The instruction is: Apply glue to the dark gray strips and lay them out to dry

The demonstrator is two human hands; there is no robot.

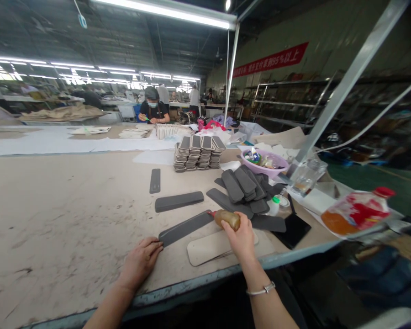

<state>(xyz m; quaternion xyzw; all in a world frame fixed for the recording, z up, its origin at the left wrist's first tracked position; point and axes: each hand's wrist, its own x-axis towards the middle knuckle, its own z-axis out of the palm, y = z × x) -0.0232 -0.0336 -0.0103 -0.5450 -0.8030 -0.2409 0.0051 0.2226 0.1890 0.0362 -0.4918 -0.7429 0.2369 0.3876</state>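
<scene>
Nearest the camera, stretching out on every side of the dark strip [186, 228]: a broad worktable [89, 196], stained and scuffed to the left of that strip. Beyond the strip and to its right, heaped loosely: a pile of dark pieces [246, 183]. Farther right of the strip: a red-and-white pack [358, 210] with amber contents. Well beyond the strip, set close together: stacks of dark-topped pieces [199, 155]. Beyond the strip to the right: a lilac basin [272, 172] with small items inside. Just right of the strip, nearer the camera: overlapping pale panels [205, 249]. At the strip's near left end: left hand [142, 258], fingers close together and bent, tips touching that end; cannot tell whether pinching or only pressing. Just right of the strip's far end: right hand [240, 235], fingers and thumb curled around a squeeze bottle [228, 219], parted only by its width. Just beyond the strip, apart from it: a second strip [179, 201]. At the strip's far right end: a red nozzle [211, 214], tipped leftward; contact too small to tell.
</scene>
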